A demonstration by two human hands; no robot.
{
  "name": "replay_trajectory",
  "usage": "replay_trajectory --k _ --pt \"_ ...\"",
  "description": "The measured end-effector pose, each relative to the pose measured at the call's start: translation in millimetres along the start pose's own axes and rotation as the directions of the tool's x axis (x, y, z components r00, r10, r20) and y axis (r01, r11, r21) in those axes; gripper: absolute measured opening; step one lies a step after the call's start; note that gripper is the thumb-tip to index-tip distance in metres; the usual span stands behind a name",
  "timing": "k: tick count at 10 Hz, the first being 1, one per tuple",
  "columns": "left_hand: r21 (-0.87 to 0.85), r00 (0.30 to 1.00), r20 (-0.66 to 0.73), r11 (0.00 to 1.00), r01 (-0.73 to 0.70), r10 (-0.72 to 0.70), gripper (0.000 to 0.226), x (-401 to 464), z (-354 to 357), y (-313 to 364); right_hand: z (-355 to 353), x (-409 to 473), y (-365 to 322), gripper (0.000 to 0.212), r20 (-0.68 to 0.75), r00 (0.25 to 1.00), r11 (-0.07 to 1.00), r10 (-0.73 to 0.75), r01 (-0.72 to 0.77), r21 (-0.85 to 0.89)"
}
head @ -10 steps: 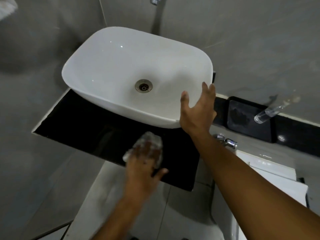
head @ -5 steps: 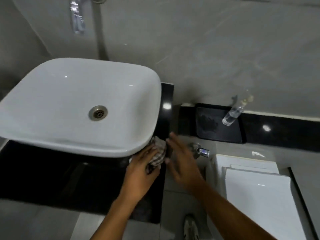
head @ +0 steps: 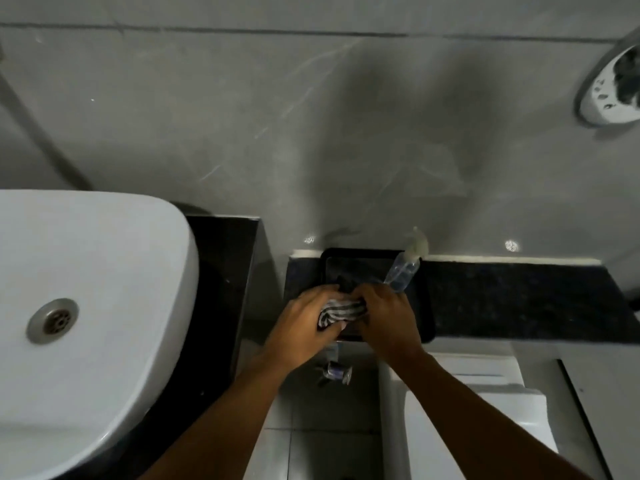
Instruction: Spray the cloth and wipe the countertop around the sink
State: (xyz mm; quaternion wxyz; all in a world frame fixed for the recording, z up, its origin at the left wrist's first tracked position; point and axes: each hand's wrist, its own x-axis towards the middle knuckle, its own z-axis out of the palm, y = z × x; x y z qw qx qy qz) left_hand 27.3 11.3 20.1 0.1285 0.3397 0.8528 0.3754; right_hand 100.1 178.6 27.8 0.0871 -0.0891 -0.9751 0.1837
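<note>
From the head camera, looking steeply down, both hands meet over a black tray [head: 420, 317] that sits on a dark speckled ledge [head: 519, 299] against the grey wall. The left hand [head: 301, 327] and the right hand [head: 388, 320] each have their fingers curled tight on a bunched striped cloth [head: 341, 311], which is held between them just above the tray's near half. Part of the cloth, darker, pokes up past the knuckles toward the tray's far edge.

A clear spray bottle [head: 403, 270] stands tilted at the tray's far right corner, its nozzle toward the wall; its base is just beside the right hand's knuckles, and contact cannot be judged.

Left of the tray, well apart from it, lies the black countertop [head: 221, 289] carrying the white basin sink [head: 104, 306], its metal drain [head: 52, 321] visible. Below the tray, near the wrists, a chrome valve [head: 334, 372] sticks out from the wall. Right of that, below the ledge, is a white toilet tank lid [head: 485, 403].
</note>
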Motion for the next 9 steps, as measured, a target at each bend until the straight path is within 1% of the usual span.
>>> replay_trajectory --k 1,2,3,4,5,6,7,8,9 --pt "0.244 0.999 -0.044 0.970 0.017 -0.007 0.048 26 22 -16 16 19 21 0.032 -0.040 0.999 0.997 -0.024 0.021 -0.077" --pt "0.391 0.999 -0.039 0.920 -0.005 0.022 0.056 43 44 -28 34 23 31 0.038 -0.048 0.999 0.986 -0.023 0.015 -0.167" --pt "0.526 0.995 0.093 0.846 -0.090 0.048 0.068 48 61 -41 58 12 31 0.042 0.066 0.998 0.980 0.000 0.013 -0.198" --pt "0.522 0.981 0.189 0.843 -0.126 0.030 0.070 35 68 -53 72 -10 31 0.049 0.114 0.993 0.993 -0.007 0.020 -0.117" --pt "0.501 0.979 0.204 0.862 -0.083 -0.025 0.067 27 69 -50 71 -23 33 0.052 0.162 0.987 1.000 -0.010 0.011 -0.006" --pt "0.508 0.947 0.274 0.861 0.004 -0.166 0.068 41 56 -29 56 -10 24 0.050 0.309 0.950 0.996 0.048 -0.071 0.062" --pt "0.478 0.934 0.263 0.874 0.090 -0.240 0.070 40 24 13 13 9 3 0.047 0.452 0.890 0.977 0.057 -0.142 0.158" --pt "0.375 0.975 0.132 0.920 0.115 -0.176 0.077 33 -34 59 -49 26 -29 0.053 0.360 0.932 0.983 -0.045 -0.023 0.182" --pt "0.377 1.000 0.024 0.926 -0.019 0.011 0.072 18 -111 117 -132 36 -68 0.056 0.192 0.963 0.967 -0.189 0.149 0.208"
